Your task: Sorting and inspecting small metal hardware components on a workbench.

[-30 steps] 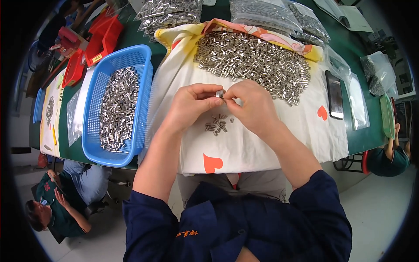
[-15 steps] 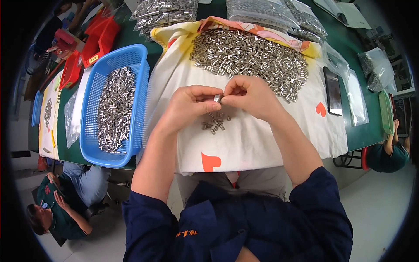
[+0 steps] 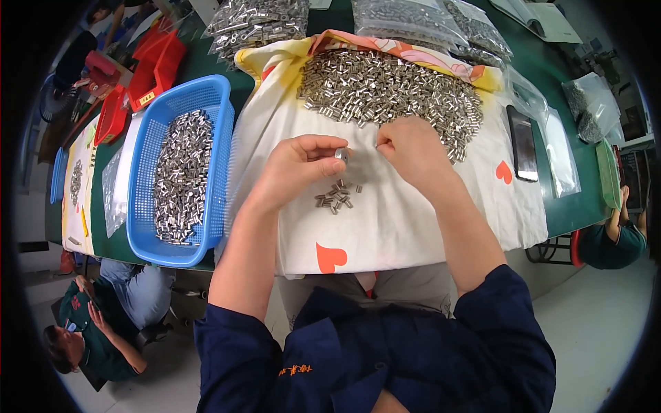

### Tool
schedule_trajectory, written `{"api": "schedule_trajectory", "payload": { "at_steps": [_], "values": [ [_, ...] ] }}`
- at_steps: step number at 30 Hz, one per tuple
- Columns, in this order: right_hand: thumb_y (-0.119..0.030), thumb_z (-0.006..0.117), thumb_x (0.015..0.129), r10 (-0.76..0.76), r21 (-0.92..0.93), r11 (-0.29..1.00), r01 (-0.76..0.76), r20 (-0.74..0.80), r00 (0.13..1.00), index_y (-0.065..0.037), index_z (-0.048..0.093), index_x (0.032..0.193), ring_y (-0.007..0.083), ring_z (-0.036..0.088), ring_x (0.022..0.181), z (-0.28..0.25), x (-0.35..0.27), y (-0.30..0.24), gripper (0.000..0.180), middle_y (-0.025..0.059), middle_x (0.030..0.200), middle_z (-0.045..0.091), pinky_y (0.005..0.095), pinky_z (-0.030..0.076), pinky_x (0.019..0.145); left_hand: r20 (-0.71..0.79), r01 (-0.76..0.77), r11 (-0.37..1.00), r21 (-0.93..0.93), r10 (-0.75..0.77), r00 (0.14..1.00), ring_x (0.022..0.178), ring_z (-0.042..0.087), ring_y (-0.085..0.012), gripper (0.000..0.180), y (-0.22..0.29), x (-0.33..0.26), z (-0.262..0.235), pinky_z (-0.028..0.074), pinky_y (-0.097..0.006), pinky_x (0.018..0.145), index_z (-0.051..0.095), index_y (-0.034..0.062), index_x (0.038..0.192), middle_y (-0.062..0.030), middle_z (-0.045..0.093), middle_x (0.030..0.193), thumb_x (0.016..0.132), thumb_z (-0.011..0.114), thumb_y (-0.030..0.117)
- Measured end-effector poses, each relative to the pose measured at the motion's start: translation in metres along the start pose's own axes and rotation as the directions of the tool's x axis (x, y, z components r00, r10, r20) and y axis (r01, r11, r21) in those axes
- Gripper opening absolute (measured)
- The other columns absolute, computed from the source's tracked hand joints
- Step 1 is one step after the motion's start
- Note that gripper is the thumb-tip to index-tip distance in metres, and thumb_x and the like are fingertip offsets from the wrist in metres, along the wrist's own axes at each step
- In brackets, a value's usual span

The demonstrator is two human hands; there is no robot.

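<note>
My left hand [image 3: 299,165] pinches a shiny metal part [image 3: 341,155] between thumb and forefinger, above the cloth. It is wider than the loose pieces, with a dark spot on its end face. My right hand [image 3: 413,150] is apart from it, at the near edge of a broad heap of small silvery metal cylinders [image 3: 385,86]. Its fingers are curled together in a pinch; whatever they hold is too small or hidden to make out. Below and between my hands lies a small cluster of the same cylinders [image 3: 336,195] on the white cloth [image 3: 392,237] with heart prints.
Left of the cloth stands a blue plastic basket [image 3: 222,162] of metal pieces, with red bins [image 3: 157,72] beyond. Bags of metal parts [image 3: 258,27] line the back. A phone [image 3: 523,144] lies at right, near clear plastic bags [image 3: 561,155]. Other people sit at both sides.
My right hand has drawn away from the metal part, to the right, toward the heap. My left hand stays nearly in place, still pinching the part.
</note>
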State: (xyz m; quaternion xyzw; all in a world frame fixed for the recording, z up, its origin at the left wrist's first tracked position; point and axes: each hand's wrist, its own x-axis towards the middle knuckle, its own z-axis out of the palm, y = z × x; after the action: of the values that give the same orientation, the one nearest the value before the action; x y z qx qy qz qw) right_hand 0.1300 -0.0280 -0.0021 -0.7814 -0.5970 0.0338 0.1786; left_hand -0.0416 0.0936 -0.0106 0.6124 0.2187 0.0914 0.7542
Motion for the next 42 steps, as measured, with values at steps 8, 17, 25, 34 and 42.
{"api": "schedule_trajectory", "payload": {
  "at_steps": [8,17,25,34,42],
  "values": [
    [-0.009,0.059,0.069,0.069,0.441,0.895,-0.064,0.003,0.998,-0.004,0.060,0.073,0.0211,0.058,0.066,-0.011,0.002,-0.026,0.007,0.0082,0.068,0.059,0.0314,0.046,0.062,-0.068,0.014,0.995,-0.102,-0.021,0.997,0.084,0.057,-0.0108,0.033,0.000,-0.002,-0.002,0.046,-0.023,0.075,0.054,-0.0024,0.107,-0.0080,0.060,0.098,0.074,0.060,-0.004],
    [-0.006,0.061,0.069,-0.008,0.541,0.839,0.056,-0.091,0.996,-0.003,0.060,0.075,0.0172,0.057,0.069,-0.003,-0.005,-0.036,0.007,0.0056,0.073,0.061,0.0280,0.045,0.063,-0.052,-0.056,0.992,-0.112,0.051,0.997,0.078,0.058,-0.0107,0.031,-0.004,0.002,-0.001,0.047,-0.021,0.071,0.055,-0.0040,0.103,-0.0074,0.062,0.088,0.074,0.064,0.001],
    [-0.006,0.059,0.068,-0.110,0.401,0.893,0.206,-0.249,0.962,-0.005,0.060,0.073,0.0223,0.056,0.068,0.003,-0.003,-0.033,0.005,0.0076,0.069,0.059,0.0319,0.045,0.062,-0.082,-0.061,0.997,-0.055,0.056,0.995,0.077,0.059,-0.0107,0.031,-0.005,0.002,-0.001,0.048,-0.021,0.070,0.056,-0.0049,0.102,-0.0084,0.062,0.088,0.073,0.064,0.001],
    [-0.006,0.060,0.073,0.101,0.631,0.759,-0.158,0.126,0.987,-0.003,0.061,0.081,0.0074,0.054,0.066,-0.012,0.005,-0.016,0.009,0.0021,0.070,0.059,0.0225,0.044,0.061,-0.015,-0.027,0.999,0.025,0.028,1.000,0.079,0.059,-0.0096,0.030,0.003,-0.001,0.002,0.048,-0.021,0.071,0.057,-0.0041,0.102,-0.0064,0.062,0.088,0.073,0.065,0.001],
    [-0.013,0.059,0.070,-0.092,-0.048,0.996,0.081,-0.295,0.951,-0.012,0.063,0.077,0.0218,0.050,0.082,0.025,0.018,-0.006,0.007,0.0035,0.078,0.055,0.0351,0.038,0.075,0.123,0.024,0.983,0.180,-0.047,0.991,0.074,0.056,-0.0054,0.030,0.001,-0.005,0.005,0.046,-0.019,0.067,0.059,-0.0013,0.100,-0.0019,0.061,0.081,0.071,0.067,0.003]
  ]
}}
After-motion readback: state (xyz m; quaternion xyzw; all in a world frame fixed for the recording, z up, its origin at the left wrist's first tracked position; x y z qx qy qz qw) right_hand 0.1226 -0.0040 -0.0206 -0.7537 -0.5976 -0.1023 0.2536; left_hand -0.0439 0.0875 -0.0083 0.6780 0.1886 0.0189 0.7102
